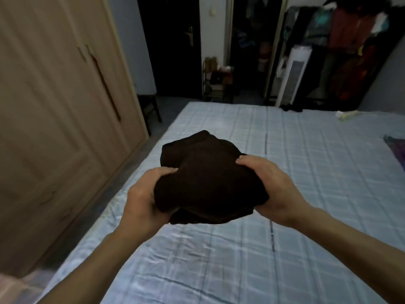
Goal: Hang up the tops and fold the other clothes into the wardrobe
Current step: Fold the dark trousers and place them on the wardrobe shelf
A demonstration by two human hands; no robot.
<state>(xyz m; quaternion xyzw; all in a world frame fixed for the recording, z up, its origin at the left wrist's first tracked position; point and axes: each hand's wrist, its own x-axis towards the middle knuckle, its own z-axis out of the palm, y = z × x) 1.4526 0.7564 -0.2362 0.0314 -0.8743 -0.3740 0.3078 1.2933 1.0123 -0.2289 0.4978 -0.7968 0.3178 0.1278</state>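
A folded dark brown garment [208, 176] is held up above the bed [306, 172]. My left hand [144, 198] grips its left edge, thumb on top and fingers underneath. On the other side my right hand [271, 187] grips the right edge in the same way. The beige wardrobe [54, 106] stands to the left of the bed with its doors closed.
The bed has a pale blue checked cover. A purple cloth [396, 150] lies at its right edge and a small pale object [346, 115] at its far right. Beyond are a dark door [175, 44], a shoe rack [217, 82], a white tower fan [293, 75] and hanging clothes [350, 40].
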